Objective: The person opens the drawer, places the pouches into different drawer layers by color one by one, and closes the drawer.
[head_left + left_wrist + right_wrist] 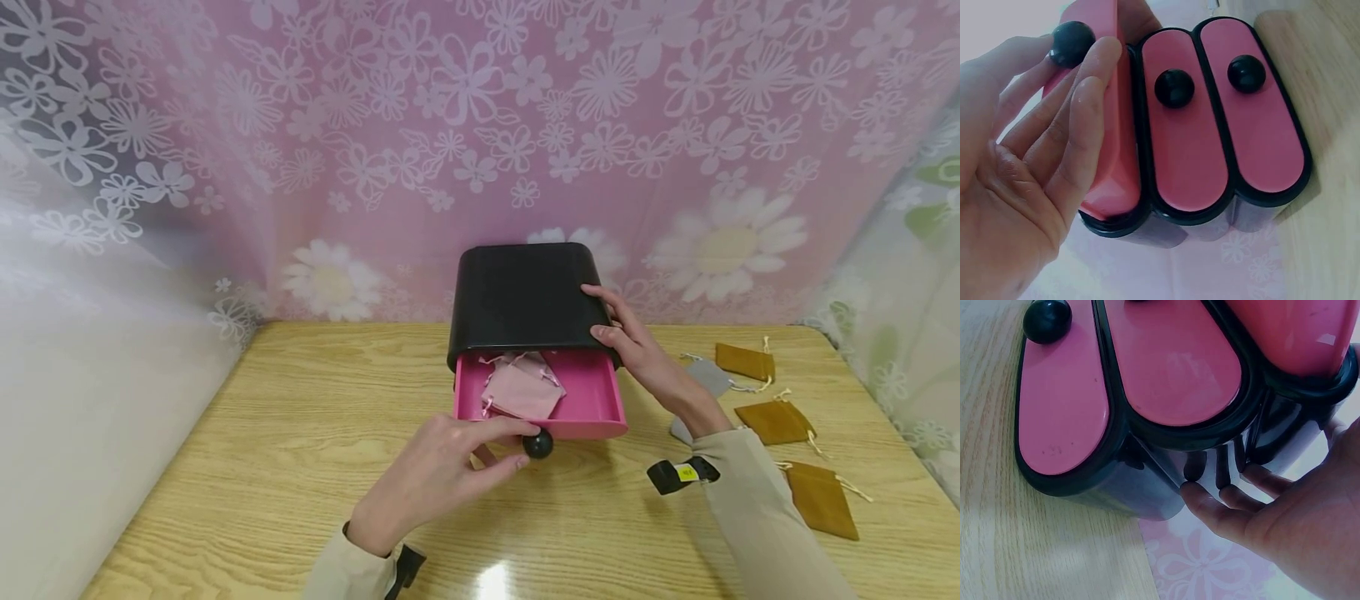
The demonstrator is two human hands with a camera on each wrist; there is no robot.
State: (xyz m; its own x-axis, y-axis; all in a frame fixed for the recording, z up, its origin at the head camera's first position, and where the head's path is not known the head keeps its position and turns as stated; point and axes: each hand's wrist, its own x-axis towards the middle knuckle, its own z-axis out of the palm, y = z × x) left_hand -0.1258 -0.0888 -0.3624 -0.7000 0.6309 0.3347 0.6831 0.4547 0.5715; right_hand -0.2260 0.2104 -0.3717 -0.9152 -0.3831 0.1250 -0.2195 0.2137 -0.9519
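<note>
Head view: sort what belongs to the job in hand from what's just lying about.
In the job:
right hand, touching the glossy black rounded cabinet
left hand, touching the round black knob
open pink plastic drawer
pale cloth drawstring pouches inside it

Apparently just lying about:
three brown rectangular cloth drawstring pouches
grey cloth drawstring pouch

My left hand at the black knob, seemingly pinching it, contact partly hidden | its pink drawer pulled out | two neighbouring pink drawers pushed in, each knobbed | black cabinet beside bare wood
</note>
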